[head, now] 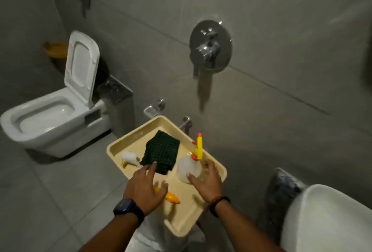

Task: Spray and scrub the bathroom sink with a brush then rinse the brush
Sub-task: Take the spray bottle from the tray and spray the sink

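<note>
A cream tray (182, 224) rests on a white stool below me. On it lie a folded dark green cloth (162, 153) and a brush (128, 158) with white bristles and a yellow handle. A translucent spray bottle (186, 166) with a yellow and orange nozzle stands at the tray's right side. My left hand (144, 189) is spread flat over the middle of the brush handle, fingers apart. My right hand (208, 181) wraps around the bottle, thumb on its front and fingers behind. The white sink (324, 219) shows at the bottom right.
A white toilet (50, 119) with its lid up stands at the left against the grey tiled wall. A chrome shower mixer (210, 47) and small taps (155, 109) project from the wall behind the tray. Grey floor tiles spread to the left.
</note>
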`<state>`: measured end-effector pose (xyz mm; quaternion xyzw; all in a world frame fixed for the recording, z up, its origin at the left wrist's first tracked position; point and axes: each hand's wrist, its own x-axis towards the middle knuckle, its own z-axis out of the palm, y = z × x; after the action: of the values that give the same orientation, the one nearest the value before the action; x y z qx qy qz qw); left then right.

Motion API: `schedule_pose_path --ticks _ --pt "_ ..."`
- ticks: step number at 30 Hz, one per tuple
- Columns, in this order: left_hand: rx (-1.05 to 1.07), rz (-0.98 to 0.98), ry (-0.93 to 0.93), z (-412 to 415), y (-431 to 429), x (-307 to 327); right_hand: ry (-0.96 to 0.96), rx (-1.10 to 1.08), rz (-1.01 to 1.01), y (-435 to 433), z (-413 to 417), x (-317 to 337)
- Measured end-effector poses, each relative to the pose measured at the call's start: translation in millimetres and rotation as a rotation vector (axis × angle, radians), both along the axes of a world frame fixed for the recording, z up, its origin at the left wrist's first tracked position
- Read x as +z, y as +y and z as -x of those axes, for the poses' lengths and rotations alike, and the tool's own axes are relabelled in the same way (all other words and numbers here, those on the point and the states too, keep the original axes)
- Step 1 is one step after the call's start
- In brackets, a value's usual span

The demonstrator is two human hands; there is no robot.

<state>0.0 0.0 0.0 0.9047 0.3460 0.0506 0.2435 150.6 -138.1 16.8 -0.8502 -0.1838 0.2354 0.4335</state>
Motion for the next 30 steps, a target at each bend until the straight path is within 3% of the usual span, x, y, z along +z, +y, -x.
schedule_pose_path --ticks 4,10,17,24,30 --pt "-0.05 0.021 -0.046 -30 18 -47 0.038 -0.146 -0.194 27 -35 -37" --pt "-0.136 -0.044 -0.075 -44 30 -88 -0.007 0.016 -0.237 70 -66 -60" --pt "-0.157 -0.088 -0.017 -48 29 -89 -0.073 0.01 -0.351 89 -68 -59" --pt "-0.221 -0.075 -0.071 -67 5 -40 -0.149 -0.084 -0.562 47 -70 32" --pt "-0.272 -0.022 -0.237 -88 -92 27 -0.264 -0.159 -0.584 -71 -54 135"
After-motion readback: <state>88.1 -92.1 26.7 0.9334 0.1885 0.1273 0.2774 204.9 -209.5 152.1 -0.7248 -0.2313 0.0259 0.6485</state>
